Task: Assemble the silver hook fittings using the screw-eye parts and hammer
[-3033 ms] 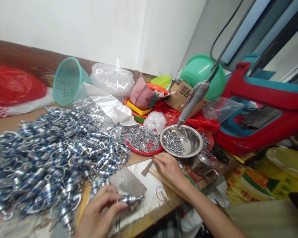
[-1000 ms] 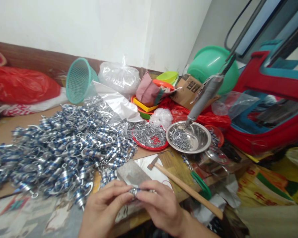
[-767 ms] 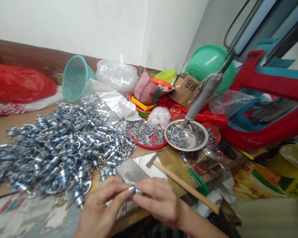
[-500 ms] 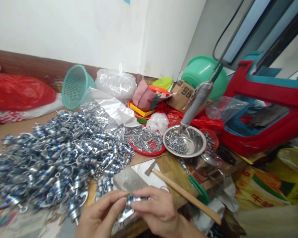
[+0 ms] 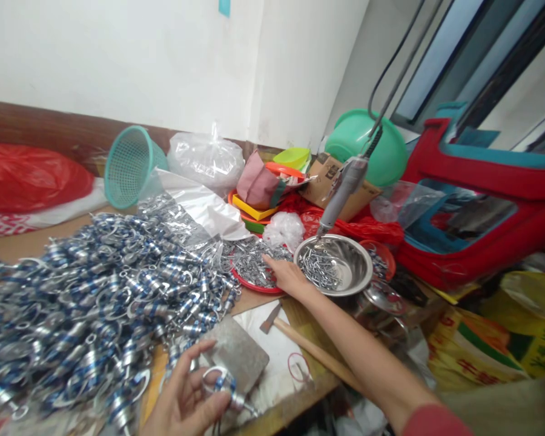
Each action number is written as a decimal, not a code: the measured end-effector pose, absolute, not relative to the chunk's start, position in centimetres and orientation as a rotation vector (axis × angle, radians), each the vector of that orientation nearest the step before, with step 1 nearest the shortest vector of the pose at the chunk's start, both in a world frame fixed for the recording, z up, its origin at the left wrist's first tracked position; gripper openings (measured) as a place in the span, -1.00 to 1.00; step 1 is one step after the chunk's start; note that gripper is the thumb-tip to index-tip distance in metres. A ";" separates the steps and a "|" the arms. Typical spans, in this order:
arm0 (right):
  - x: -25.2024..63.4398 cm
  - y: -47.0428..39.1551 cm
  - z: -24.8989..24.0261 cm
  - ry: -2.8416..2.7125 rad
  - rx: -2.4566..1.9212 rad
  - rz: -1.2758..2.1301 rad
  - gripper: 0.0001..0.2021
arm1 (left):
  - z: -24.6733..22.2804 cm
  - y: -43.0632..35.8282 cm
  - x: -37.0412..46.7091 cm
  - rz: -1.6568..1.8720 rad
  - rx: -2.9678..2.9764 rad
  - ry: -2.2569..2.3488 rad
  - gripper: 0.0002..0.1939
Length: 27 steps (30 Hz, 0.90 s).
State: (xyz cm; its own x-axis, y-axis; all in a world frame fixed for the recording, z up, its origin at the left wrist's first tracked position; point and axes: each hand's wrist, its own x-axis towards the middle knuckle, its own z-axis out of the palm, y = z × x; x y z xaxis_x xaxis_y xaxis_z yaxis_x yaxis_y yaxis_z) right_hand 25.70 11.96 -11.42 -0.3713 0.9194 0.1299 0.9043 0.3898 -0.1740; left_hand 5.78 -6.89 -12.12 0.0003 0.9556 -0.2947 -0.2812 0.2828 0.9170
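Note:
My left hand point(image 5: 188, 393) is closed around a blue and silver metal fitting point(image 5: 226, 383) with a flat ring on one end and a thin stem on the other. It is held low in front, near the grey metal block point(image 5: 238, 348). My right hand point(image 5: 287, 275) reaches out over the red plate point(image 5: 258, 288) heaped with small silver metal pieces point(image 5: 249, 257). Its index finger is stretched out at the pieces; the other fingers are partly hidden. A big pile of similar blue and silver fittings point(image 5: 86, 309) spreads at the left.
A steel bowl point(image 5: 356, 269) of screw-like pins stands right of the plate, under a hanging electric screwdriver point(image 5: 343, 194). A hammer point(image 5: 309, 345) lies below my right forearm. Behind are a green basket point(image 5: 134, 166) and plastic bags point(image 5: 204, 160). A red stool point(image 5: 481, 181) stands at right.
My right hand has let go of the fitting and moved forward to the red plate. My left hand keeps hold of the fitting, now turned so its ring shows.

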 end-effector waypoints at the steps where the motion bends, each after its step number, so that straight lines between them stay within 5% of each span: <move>1: 25.7 13.1 -11.7 -2.479 -1.633 0.114 -0.40 | -12.1 -6.8 5.7 1.128 0.770 1.158 -0.35; 9: 25.1 14.2 -11.8 -2.444 -1.578 0.199 -0.66 | -13.2 -6.2 4.7 1.123 0.678 1.170 -0.39; 16: 22.8 2.2 -11.1 -2.290 -1.154 0.537 -0.90 | -13.4 -5.9 4.5 1.092 0.684 1.110 -0.45; 21: 21.5 -2.8 -12.3 -2.230 -0.715 0.346 -0.77 | -13.2 -6.0 4.5 1.085 0.691 1.097 -0.45; 27: 20.4 -4.5 -12.2 -2.391 -0.923 0.182 -0.78 | -13.0 -6.2 4.6 1.082 0.700 1.081 -0.49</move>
